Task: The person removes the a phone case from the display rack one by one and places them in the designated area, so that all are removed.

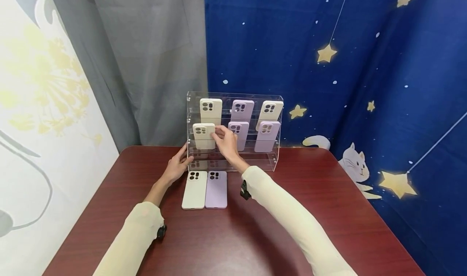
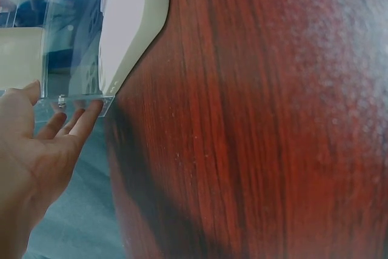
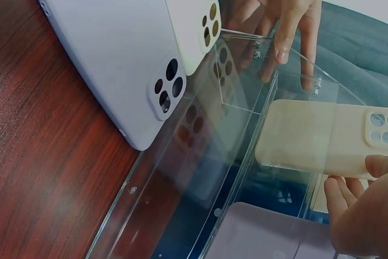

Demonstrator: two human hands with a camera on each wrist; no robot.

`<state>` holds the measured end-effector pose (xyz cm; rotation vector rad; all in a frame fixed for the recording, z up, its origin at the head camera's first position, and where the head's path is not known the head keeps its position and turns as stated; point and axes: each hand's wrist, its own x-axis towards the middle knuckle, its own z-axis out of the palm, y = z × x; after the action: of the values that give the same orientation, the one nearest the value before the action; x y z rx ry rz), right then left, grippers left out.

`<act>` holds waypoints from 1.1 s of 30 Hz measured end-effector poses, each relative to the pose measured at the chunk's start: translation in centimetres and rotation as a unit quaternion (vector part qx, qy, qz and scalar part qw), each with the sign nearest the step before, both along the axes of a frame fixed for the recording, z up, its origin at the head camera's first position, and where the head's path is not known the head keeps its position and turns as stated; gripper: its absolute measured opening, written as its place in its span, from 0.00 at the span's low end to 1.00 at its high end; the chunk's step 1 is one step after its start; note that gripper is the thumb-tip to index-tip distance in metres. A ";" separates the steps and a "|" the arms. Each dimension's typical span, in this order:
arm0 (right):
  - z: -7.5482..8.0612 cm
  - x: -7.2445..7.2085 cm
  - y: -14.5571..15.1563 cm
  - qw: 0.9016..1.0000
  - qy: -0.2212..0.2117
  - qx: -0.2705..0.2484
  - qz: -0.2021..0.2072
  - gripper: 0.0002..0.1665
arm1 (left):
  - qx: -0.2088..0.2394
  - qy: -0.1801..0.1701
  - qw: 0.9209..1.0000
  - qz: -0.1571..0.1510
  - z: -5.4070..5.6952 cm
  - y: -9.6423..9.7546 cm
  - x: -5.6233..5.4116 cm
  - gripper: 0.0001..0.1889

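My right hand [image 1: 227, 142] pinches the right edge of a cream phone case [image 1: 204, 141], thumb on its front and fingers behind. This case stands in the lower occupied tier of a clear acrylic display stand [image 1: 233, 94], at the left. At the stand's left side, my left hand [image 1: 176, 166] grips the transparent side panel [image 2: 82, 98], its thumb toward the front and fingers along the outside. A lilac case [image 1: 241, 140] leans just right of my right hand, which partly covers it.
A cream case [image 1: 194, 195] and a lilac case [image 1: 217, 195] lie side by side before the stand on the reddish-brown table [image 1: 284, 235]. Behind, the top row has a cream [image 1: 211, 105], a lilac [image 1: 242, 108] and another cream case [image 1: 270, 110]. Another lilac case [image 1: 266, 140] stands lower right.
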<state>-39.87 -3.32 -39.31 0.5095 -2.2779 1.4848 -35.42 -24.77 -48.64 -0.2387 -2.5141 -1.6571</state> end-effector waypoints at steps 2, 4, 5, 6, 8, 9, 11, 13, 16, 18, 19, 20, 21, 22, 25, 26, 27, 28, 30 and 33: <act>0.1 0.0 0.0 1.000 0.000 0.001 0.002 0.15 | -0.002 -0.001 1.000 0.001 0.0 0.0 0.0 0.39; 0.1 0.0 0.1 1.000 -0.001 -0.001 0.008 0.15 | -0.005 -0.003 1.000 0.006 0.1 0.1 0.0 0.39; 0.2 0.0 0.2 1.000 -0.001 -0.002 0.011 0.15 | -0.005 -0.003 1.000 0.007 0.1 0.1 0.0 0.39; 0.2 0.0 0.2 1.000 -0.001 -0.005 0.014 0.15 | -0.008 -0.003 1.000 0.008 0.1 0.1 0.0 0.39; 0.4 0.0 0.4 1.000 0.001 -0.010 0.016 0.15 | -0.008 -0.004 1.000 0.006 0.2 0.2 0.0 0.39; 0.4 0.0 0.5 1.000 0.001 -0.012 0.017 0.15 | -0.008 -0.004 1.000 0.005 0.2 0.2 0.0 0.39; 0.6 0.1 0.7 1.000 0.001 -0.017 0.020 0.15 | -0.009 -0.002 1.000 0.002 0.2 0.3 -0.1 0.39; 0.7 0.1 0.9 1.000 0.003 -0.018 0.021 0.15 | -0.009 -0.002 1.000 0.000 0.2 0.4 -0.1 0.39; 1.0 0.2 1.2 0.999 0.013 -0.024 0.026 0.14 | -0.012 -0.004 1.000 0.002 0.2 0.4 -0.1 0.39; 1.2 0.2 1.3 0.999 0.021 -0.027 0.029 0.14 | -0.009 -0.007 1.000 0.002 0.1 0.4 -0.1 0.39; 1.3 0.3 1.4 0.999 0.024 -0.029 0.032 0.14 | -0.006 -0.008 1.000 0.002 0.1 0.3 -0.2 0.39; 1.5 0.3 1.4 0.999 0.026 -0.030 0.034 0.14 | -0.006 -0.008 1.000 0.003 0.1 0.3 -0.2 0.39; 1.6 0.4 1.5 0.999 0.026 -0.029 0.034 0.14 | -0.004 -0.008 1.000 0.005 0.1 0.3 -0.2 0.39; 1.8 0.5 1.5 0.999 0.025 -0.028 0.035 0.15 | -0.001 -0.007 1.000 0.004 0.1 0.3 -0.2 0.39; 2.2 0.7 1.6 0.998 0.025 -0.030 0.039 0.15 | 0.004 -0.006 1.000 0.004 0.1 0.3 -0.1 0.39; 2.3 0.7 1.7 0.998 0.026 -0.031 0.040 0.15 | 0.006 -0.005 1.000 0.003 0.1 0.3 -0.1 0.39; 2.5 0.8 1.8 0.998 0.027 -0.033 0.042 0.15 | 0.008 -0.006 1.000 0.000 0.1 0.3 0.0 0.39; 2.6 0.8 1.8 0.998 0.028 -0.038 0.044 0.15 | 0.010 -0.007 1.000 -0.002 0.1 0.3 0.0 0.39; 2.9 1.0 2.0 0.997 0.032 -0.047 0.047 0.15 | 0.014 -0.008 1.000 -0.007 0.1 0.2 0.0 0.39; 3.3 1.3 2.3 0.997 0.040 -0.054 0.046 0.15 | 0.022 -0.013 1.000 -0.011 0.1 0.1 0.0 0.39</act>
<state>-38.53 -1.04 -36.02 0.6391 -2.1252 1.5913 -35.45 -24.70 -48.57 -0.2428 -2.4986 -1.7341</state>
